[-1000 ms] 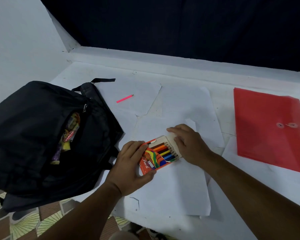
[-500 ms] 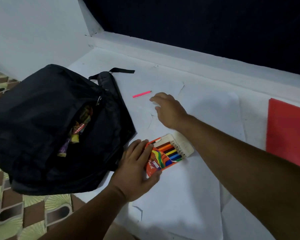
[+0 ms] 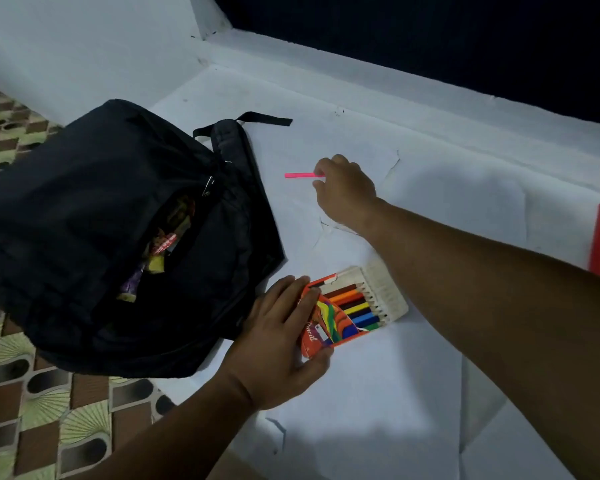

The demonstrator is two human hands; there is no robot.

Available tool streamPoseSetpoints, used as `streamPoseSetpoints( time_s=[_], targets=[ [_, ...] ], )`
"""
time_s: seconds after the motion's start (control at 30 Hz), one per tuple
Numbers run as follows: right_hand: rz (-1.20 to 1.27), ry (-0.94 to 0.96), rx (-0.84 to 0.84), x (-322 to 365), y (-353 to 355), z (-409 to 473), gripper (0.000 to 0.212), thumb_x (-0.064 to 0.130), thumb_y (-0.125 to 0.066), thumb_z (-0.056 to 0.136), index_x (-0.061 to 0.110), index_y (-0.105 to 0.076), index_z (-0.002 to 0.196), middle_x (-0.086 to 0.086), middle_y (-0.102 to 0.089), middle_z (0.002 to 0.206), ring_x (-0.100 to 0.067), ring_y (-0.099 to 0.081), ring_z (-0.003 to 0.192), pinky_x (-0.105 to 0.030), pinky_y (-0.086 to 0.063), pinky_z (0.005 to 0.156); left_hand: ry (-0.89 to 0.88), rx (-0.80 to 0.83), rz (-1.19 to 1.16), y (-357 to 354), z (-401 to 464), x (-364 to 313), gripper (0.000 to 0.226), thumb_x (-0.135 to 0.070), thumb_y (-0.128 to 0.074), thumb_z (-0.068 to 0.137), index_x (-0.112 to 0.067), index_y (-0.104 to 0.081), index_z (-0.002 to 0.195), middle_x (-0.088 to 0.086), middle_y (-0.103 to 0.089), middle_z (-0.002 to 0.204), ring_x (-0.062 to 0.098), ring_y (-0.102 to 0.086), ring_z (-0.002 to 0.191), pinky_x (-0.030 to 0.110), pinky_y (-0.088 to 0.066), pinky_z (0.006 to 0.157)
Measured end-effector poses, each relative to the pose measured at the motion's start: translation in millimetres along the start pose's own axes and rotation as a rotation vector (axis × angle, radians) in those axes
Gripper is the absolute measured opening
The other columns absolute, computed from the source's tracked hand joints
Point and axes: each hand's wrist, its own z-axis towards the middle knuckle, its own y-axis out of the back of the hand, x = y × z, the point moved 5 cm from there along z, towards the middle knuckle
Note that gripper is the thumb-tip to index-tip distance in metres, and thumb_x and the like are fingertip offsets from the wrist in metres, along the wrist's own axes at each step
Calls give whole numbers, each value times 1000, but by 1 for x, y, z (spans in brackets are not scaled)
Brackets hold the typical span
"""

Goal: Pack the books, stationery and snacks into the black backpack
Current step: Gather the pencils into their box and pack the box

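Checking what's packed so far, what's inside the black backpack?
Through the open zip of the black backpack, a few colourful snack wrappers show. Anything deeper, books included, is hidden by the dark fabric.

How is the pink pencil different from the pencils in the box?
The pink pencil lies loose on the white paper, alone, with the right hand closing on one end. The boxed pencils sit side by side in an open orange pencil box, steadied by the left hand.
The pink pencil is one bright colour; the boxed pencils are brown, orange, yellow, blue and green.
Both are thin sticks, still outside the black backpack.
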Motion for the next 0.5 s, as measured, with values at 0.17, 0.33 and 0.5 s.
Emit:
streamPoseSetpoints(
  time_s=[0.17,0.33,0.5],
  targets=[
    [-38,-12,31,-3,1,8,24,23,-49,101,20,-56,124,-9,-45,124,-31,-54,102,-36,-47,81,-10,-4,5,1,1,1,79,-75,-38,90,-30,-27,155,-9,-26,163,13,-15,152,38,-25,118],
    [100,-13,-51,-5,7,-3,7,19,-57,97,21,-64,96,-2,-48,107,-26,-57,88,-34,-49,71,-12,2,-11,1,1,1,80,-75,-38,90,-30,-26,156,-11,-23,163,10,-10,152,36,-23,118],
    [315,97,-129,-9,31,-48,10,13,-61,93,18,-70,94,-1,-66,94,-19,-61,84,-40,-54,76,-35,-24,12,3,0,0,80,-74,-41,91,-30,-27,156,-11,-22,164,1,1,149,30,-15,118]
  ],
)
